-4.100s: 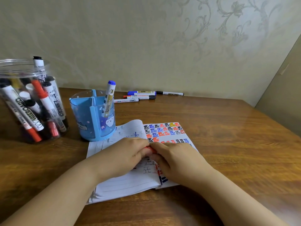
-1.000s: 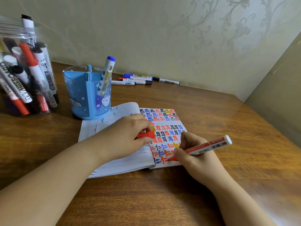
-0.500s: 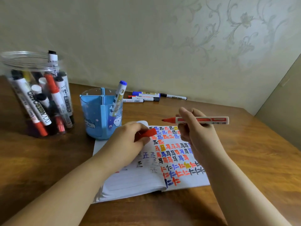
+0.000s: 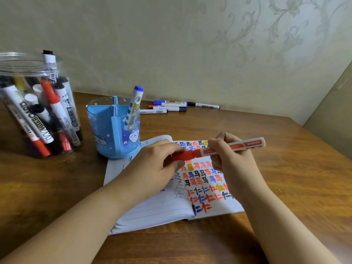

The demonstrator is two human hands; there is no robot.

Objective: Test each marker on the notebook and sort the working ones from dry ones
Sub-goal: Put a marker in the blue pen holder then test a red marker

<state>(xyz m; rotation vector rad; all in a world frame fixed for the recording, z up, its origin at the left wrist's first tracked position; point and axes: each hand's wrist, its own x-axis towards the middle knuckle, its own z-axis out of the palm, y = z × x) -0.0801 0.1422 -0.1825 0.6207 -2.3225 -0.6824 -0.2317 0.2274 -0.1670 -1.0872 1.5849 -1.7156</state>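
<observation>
One red marker (image 4: 234, 146) gripped by right hand (image 4: 227, 156); left hand (image 4: 158, 164) pinches its red cap (image 4: 182, 155). One blue-capped marker (image 4: 134, 106) in blue holder (image 4: 112, 130); four markers (image 4: 171, 107) against wall.

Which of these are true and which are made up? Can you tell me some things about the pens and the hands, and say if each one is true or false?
1. The right hand holds a red marker. True.
2. The left hand holds nothing. False: it holds the red cap, meeting the marker's front end.
3. The blue cup holds one marker with a blue cap. True.
4. The notebook is closed. False: it lies open, covered in coloured marks.
5. The clear jar is empty. False: it holds many markers.
</observation>
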